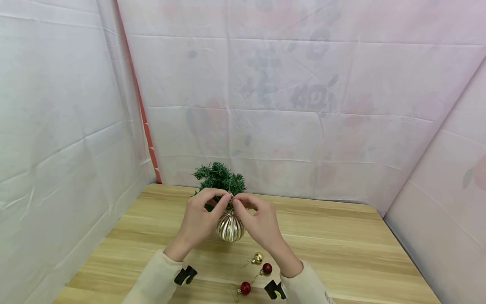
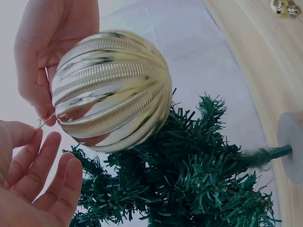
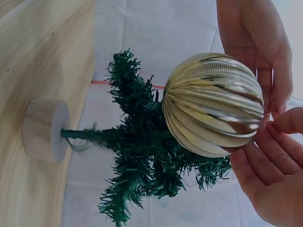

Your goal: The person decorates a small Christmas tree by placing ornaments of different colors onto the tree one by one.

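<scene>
A large gold ribbed Christmas bauble (image 1: 230,228) hangs just below both hands, before a small artificial Christmas tree (image 1: 219,176). My left hand (image 1: 201,217) pinches the bauble's thin hanging string (image 2: 45,122) between thumb and index finger, its other fingers loosely spread. Opposite it, my right hand (image 1: 262,217) pinches the string close to the bauble's top. The fingertips of both hands nearly meet. In the right wrist view the bauble overlaps the tree's upper branches, and the tree's round wooden base (image 3: 45,130) shows on the table.
On the wooden table (image 1: 334,245), nearer than the tree, lie a small gold bauble (image 1: 258,258) and two small red baubles, one farther (image 1: 267,268) and one nearer (image 1: 245,288), with thin strings. White cloth walls (image 1: 273,135) surround the table's back and sides.
</scene>
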The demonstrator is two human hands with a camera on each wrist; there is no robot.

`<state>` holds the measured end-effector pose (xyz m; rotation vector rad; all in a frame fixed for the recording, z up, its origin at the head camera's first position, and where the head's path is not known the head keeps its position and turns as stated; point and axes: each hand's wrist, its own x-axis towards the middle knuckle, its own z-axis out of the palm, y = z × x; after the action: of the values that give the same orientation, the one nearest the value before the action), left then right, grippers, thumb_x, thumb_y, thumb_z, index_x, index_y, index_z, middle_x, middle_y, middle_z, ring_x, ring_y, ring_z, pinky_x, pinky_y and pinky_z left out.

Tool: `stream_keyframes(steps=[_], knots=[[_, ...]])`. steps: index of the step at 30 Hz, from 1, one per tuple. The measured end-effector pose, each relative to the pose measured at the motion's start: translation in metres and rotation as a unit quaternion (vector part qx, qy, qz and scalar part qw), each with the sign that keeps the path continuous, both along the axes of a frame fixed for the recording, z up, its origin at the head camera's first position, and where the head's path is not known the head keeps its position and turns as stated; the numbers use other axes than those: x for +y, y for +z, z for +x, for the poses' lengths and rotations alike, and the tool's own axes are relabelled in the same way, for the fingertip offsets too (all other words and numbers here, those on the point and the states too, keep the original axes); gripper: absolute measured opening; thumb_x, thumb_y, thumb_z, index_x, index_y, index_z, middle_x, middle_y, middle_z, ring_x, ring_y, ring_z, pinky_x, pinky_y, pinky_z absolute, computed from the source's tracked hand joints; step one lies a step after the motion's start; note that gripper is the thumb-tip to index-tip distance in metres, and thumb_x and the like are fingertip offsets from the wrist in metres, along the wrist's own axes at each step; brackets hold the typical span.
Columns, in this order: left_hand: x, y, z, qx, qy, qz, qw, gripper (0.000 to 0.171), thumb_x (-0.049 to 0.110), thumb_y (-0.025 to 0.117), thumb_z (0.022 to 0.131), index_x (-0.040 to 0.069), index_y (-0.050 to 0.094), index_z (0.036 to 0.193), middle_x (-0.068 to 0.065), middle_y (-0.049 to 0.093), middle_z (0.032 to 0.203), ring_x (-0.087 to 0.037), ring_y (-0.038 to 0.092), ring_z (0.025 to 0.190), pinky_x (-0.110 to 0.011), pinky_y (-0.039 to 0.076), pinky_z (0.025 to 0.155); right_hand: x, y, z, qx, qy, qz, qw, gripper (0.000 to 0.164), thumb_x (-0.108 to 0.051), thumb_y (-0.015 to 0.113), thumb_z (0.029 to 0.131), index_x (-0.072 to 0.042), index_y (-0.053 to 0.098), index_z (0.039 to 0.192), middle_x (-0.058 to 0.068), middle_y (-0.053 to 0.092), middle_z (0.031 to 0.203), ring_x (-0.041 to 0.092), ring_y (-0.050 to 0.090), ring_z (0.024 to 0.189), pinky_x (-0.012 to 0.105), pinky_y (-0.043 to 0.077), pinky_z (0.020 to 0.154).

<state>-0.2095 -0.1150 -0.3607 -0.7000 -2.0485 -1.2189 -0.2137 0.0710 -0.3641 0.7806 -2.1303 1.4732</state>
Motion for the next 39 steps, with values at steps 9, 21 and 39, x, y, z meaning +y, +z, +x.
stream_keyframes(steps=[9, 21, 39], knots=[[0.0, 0.008, -0.007, -0.03, 0.036, 0.007, 0.9989, 0.012, 0.019, 0.07, 0.103, 0.013, 0.08, 0.108, -0.001, 0.079, 0.1, -0.012, 0.065, 0.07, -0.025, 0.055, 0.063, -0.004, 0.008, -0.014, 0.018, -0.007, 0.004, 1.0, 0.014, -0.017, 0.069, 0.103, -0.011, 0.081, 0.104, 0.002, 0.08, 0.094, 0.012, 0.075, 0.082, 0.028, 0.06, 0.069], [-0.006, 0.015, -0.022, -0.021, 0.073, -0.009, 0.9971, 0.013, 0.02, 0.07, 0.104, 0.012, 0.079, 0.106, 0.0, 0.075, 0.086, -0.008, 0.063, 0.071, -0.025, 0.05, 0.06, -0.014, 0.018, -0.027, -0.042, -0.01, -0.014, 0.999, 0.014, -0.016, 0.068, 0.103, -0.012, 0.082, 0.102, 0.003, 0.079, 0.087, 0.014, 0.073, 0.075, 0.027, 0.058, 0.061], [-0.001, 0.022, -0.028, -0.001, 0.142, -0.066, 0.9878, 0.012, 0.021, 0.073, 0.101, 0.012, 0.082, 0.101, -0.001, 0.075, 0.08, -0.013, 0.063, 0.065, -0.031, 0.048, 0.06, -0.02, 0.015, -0.037, -0.021, -0.04, 0.0, 0.999, 0.015, -0.014, 0.067, 0.102, -0.012, 0.081, 0.096, 0.002, 0.077, 0.08, 0.008, 0.067, 0.066, 0.025, 0.056, 0.059]])
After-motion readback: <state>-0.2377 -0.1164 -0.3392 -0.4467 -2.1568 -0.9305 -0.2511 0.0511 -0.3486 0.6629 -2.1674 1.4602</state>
